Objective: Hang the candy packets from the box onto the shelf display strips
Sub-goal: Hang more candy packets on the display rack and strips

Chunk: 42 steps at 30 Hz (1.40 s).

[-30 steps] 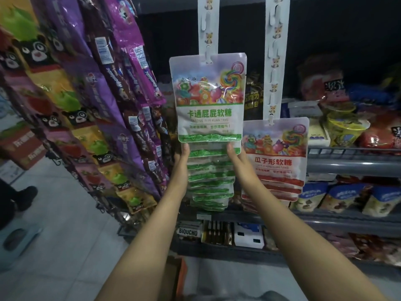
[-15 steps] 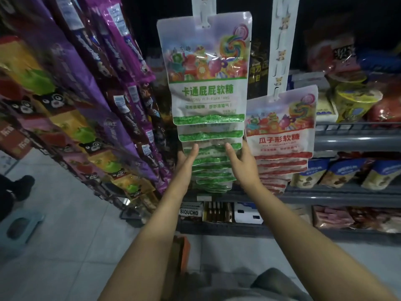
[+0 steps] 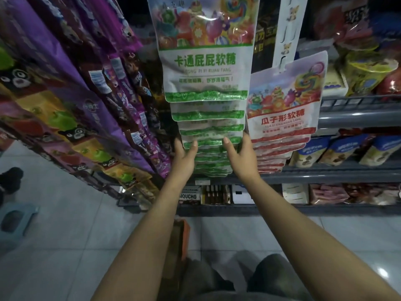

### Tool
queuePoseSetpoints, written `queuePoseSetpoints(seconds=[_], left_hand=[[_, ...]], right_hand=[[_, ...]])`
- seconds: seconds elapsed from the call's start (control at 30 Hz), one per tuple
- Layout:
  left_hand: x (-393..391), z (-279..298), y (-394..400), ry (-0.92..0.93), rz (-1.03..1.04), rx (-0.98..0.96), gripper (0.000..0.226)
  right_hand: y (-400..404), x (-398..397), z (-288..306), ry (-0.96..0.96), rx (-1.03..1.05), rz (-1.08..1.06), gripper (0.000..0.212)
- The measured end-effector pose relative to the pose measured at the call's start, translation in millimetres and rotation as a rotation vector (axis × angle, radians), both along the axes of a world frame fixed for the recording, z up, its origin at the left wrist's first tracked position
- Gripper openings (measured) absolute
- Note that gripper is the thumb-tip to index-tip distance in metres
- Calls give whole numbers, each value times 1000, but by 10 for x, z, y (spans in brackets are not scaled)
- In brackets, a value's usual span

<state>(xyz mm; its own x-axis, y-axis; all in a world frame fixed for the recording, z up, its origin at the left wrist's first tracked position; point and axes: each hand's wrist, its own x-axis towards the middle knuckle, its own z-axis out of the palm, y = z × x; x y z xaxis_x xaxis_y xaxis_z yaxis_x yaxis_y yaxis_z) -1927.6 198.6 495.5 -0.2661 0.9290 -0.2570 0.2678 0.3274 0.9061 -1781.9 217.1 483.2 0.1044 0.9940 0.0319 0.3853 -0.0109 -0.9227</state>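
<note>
A column of green-banded candy packets (image 3: 206, 61) hangs overlapping from a strip whose top is out of view. My left hand (image 3: 184, 157) and my right hand (image 3: 240, 156) flank the lower packets of this column, thumbs laid on the front and straight fingers along the side edges. To the right, red-banded candy packets (image 3: 282, 109) hang from a white display strip (image 3: 288, 29) with free hooks above them. The orange cardboard box (image 3: 181, 235) stands on the floor between my forearms, mostly hidden.
Rows of purple and yellow snack bags (image 3: 97, 83) hang on a rack close to the left. Grey shelves (image 3: 347, 172) with boxed and bagged goods run behind and to the right. A blue stool (image 3: 17, 220) and someone's dark shoe (image 3: 10, 177) are on the tiled floor at left.
Both hands slid down the green column from the upper packets to the lower ones. The view came closer and tilted down, so the strip tops left the frame.
</note>
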Motion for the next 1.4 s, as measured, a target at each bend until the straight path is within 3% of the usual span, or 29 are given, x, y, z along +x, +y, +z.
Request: queuePoseSetpoints(seconds=[0.13, 0.27, 0.4, 0.63, 0.87, 1.07, 1.27, 1.4], left_hand=[[-10, -115, 36, -3, 11, -36, 78], [-47, -225, 34, -49, 36, -51, 79], [-38, -297, 8, -122, 5, -50, 80], [-95, -453, 2, -197, 24, -58, 78], [-190, -676, 101, -146, 17, -47, 67], [-212, -803, 127, -138, 41, -40, 79], [-206, -940, 124, -33, -5, -92, 80], [-221, -1013, 63, -77, -27, -104, 92]], right_hand=[[21, -63, -104, 64, -71, -4, 61], [23, -110, -239, 20, -99, -52, 37], [-52, -179, -320, 167, -166, -47, 71], [-97, -182, -491, 274, -255, -15, 74], [-7, -200, -652, 250, -313, -31, 60], [45, -210, -809, 265, -366, -28, 47], [38, -202, -915, 188, -361, -20, 61], [55, -164, -933, 220, -366, -14, 39]])
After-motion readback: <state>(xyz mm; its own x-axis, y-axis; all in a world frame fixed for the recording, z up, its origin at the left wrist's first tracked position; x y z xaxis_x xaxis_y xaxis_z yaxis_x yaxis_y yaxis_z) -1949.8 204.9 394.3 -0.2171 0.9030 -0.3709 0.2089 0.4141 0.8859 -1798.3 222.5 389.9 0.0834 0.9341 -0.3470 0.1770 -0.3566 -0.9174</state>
